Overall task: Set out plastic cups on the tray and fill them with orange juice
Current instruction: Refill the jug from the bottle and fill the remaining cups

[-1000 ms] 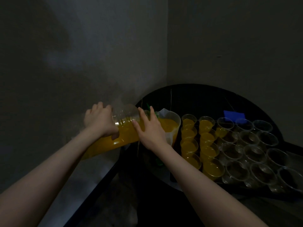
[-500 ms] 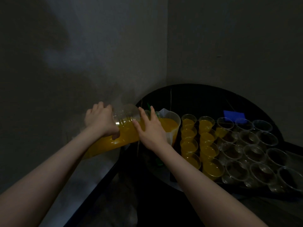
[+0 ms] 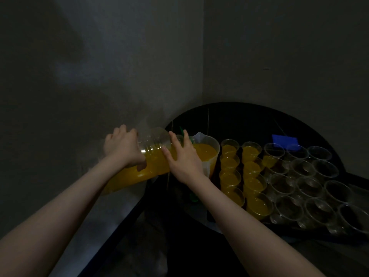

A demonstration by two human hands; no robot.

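Mid-frame: left hand (image 3: 121, 148) gripping the tipped bottle (image 3: 151, 156) of juice, right hand (image 3: 184, 158) laid fingers-straight along its neck, pouring into the jug (image 3: 207, 154). Cups (image 3: 283, 176) on the tray (image 3: 279, 224) at right, mostly unfilled. Best tipped slowly, mouth kept over the jug, stopped short of brimming.

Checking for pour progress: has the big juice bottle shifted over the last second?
No. The juice bottle keeps the same tilt, its mouth at the jug, as before; both hands hold the same spots.
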